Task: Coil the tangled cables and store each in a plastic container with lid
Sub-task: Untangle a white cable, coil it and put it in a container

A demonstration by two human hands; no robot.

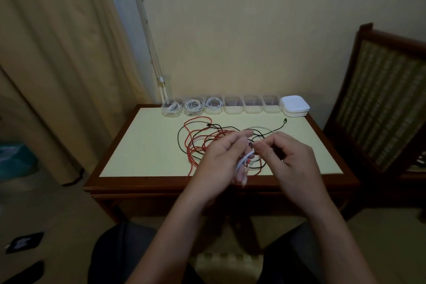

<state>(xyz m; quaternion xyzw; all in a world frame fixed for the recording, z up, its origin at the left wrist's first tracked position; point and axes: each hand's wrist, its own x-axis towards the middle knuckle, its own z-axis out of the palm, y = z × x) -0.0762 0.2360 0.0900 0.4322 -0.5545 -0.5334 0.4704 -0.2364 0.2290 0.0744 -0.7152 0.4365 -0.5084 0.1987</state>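
Left hand (222,157) hides part of white cable (242,161).

We are looking at a wood-framed table (143,145): clear containers (232,105) are lining its twelve o'clock edge, white lids (294,105) are stacking at two o'clock, and tangled cables (202,138) are sprawling mid-top.

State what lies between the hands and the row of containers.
A tangle of red, black and white cables on the tabletop, in the head view.
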